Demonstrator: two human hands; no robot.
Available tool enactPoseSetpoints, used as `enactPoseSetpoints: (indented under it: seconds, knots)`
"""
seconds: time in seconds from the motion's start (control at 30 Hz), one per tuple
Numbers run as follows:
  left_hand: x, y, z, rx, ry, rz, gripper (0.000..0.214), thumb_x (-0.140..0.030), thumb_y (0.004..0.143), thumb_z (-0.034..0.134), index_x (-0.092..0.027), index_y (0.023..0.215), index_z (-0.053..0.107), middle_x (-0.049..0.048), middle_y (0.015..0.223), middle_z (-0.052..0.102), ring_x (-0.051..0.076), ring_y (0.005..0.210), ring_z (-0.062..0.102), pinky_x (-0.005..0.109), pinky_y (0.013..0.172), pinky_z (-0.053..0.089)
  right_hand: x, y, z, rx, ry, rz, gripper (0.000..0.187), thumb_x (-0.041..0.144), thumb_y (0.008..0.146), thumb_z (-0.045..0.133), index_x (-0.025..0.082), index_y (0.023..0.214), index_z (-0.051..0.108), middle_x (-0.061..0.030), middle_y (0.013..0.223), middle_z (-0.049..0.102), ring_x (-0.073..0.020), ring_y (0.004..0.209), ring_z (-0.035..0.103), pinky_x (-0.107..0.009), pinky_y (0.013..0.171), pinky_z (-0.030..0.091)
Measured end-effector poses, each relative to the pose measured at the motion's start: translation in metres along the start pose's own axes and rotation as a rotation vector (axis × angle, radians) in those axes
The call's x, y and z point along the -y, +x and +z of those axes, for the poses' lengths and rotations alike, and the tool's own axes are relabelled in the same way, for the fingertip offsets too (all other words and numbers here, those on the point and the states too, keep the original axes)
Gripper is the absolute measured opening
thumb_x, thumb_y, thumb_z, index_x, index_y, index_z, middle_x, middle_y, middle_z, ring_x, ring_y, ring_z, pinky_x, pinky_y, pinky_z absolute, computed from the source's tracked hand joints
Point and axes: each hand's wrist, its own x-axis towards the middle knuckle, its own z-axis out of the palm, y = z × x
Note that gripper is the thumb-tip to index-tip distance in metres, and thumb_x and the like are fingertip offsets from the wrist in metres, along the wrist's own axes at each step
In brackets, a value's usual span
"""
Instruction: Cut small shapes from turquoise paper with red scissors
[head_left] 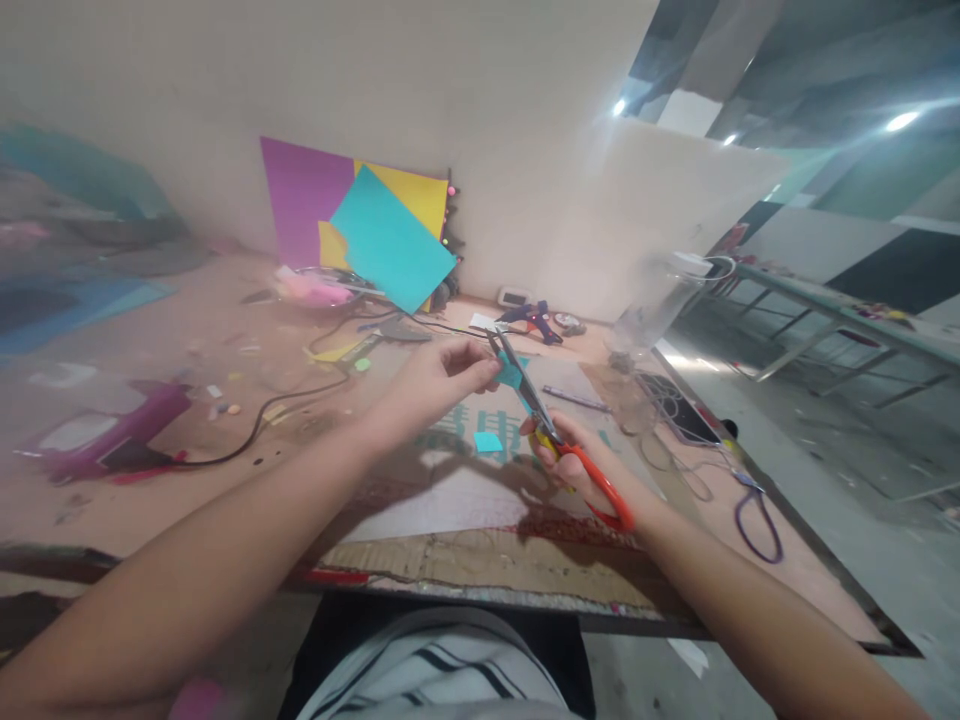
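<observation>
My right hand [574,455] is closed around the orange handles of a pair of scissors [559,430], whose blades point up and away. My left hand [442,378] pinches a small teal paper piece [512,374] right at the blades. Both hands hover above a cardboard sheet [480,560] with a white panel. A second small teal scrap [488,441] lies on that panel, just below the hands.
Purple, yellow and teal paper sheets [382,240] lean against the back wall. A blue glue gun [534,320], a clear plastic bottle [645,330], a phone [679,410], a black cable [255,425] and a purple cord [757,520] lie on the table. A magenta object [105,440] sits left.
</observation>
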Motion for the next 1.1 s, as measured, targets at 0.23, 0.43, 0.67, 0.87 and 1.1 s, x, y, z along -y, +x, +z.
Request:
enactPoseSetpoints:
  seconds: [0.23, 0.43, 0.67, 0.87, 1.1]
  knots:
    - [0.006, -0.001, 0.005, 0.009, -0.032, -0.007, 0.023, -0.039, 0.087, 0.071, -0.018, 0.08, 0.064, 0.0024, 0.078, 0.072, 0.015, 0.074, 0.067, 0.029, 0.074, 0.052, 0.001, 0.001, -0.001, 0.005, -0.058, -0.014, 0.08, 0.093, 0.073, 0.057, 0.022, 0.111, 0.053, 0.0061, 0.076, 0.037, -0.0121, 0.061, 0.029, -0.028, 0.055, 0.029]
    - [0.006, -0.004, 0.01, 0.003, -0.061, 0.013, 0.021, -0.037, 0.089, 0.07, -0.018, 0.082, 0.064, 0.0014, 0.081, 0.071, 0.015, 0.079, 0.067, 0.029, 0.077, 0.051, 0.0, 0.001, 0.0, -0.009, -0.04, -0.009, 0.082, 0.093, 0.072, 0.058, 0.022, 0.113, 0.054, 0.0056, 0.077, 0.038, -0.0116, 0.06, 0.027, -0.028, 0.053, 0.026]
    - [0.0, -0.005, 0.017, -0.037, -0.075, -0.005, 0.026, -0.041, 0.085, 0.071, -0.018, 0.077, 0.061, 0.0021, 0.077, 0.07, 0.016, 0.076, 0.066, 0.031, 0.077, 0.052, 0.0, 0.002, 0.0, -0.005, -0.057, -0.025, 0.082, 0.093, 0.073, 0.057, 0.021, 0.114, 0.054, 0.0055, 0.077, 0.038, -0.0121, 0.06, 0.028, -0.028, 0.053, 0.027]
    - [0.002, -0.007, 0.019, -0.041, -0.11, -0.006, 0.026, -0.041, 0.086, 0.071, -0.018, 0.078, 0.061, 0.0023, 0.078, 0.07, 0.016, 0.076, 0.067, 0.031, 0.078, 0.053, -0.001, 0.001, 0.0, -0.013, -0.047, -0.024, 0.081, 0.092, 0.073, 0.058, 0.021, 0.112, 0.054, 0.005, 0.078, 0.039, -0.0124, 0.062, 0.029, -0.028, 0.054, 0.027]
    - [0.002, -0.008, 0.02, -0.044, -0.122, -0.022, 0.026, -0.041, 0.086, 0.071, -0.018, 0.079, 0.061, 0.0024, 0.078, 0.07, 0.016, 0.077, 0.068, 0.031, 0.078, 0.053, -0.003, 0.002, 0.001, -0.022, -0.005, -0.011, 0.08, 0.091, 0.072, 0.062, 0.022, 0.111, 0.055, 0.0055, 0.077, 0.038, -0.0121, 0.061, 0.027, -0.028, 0.053, 0.027]
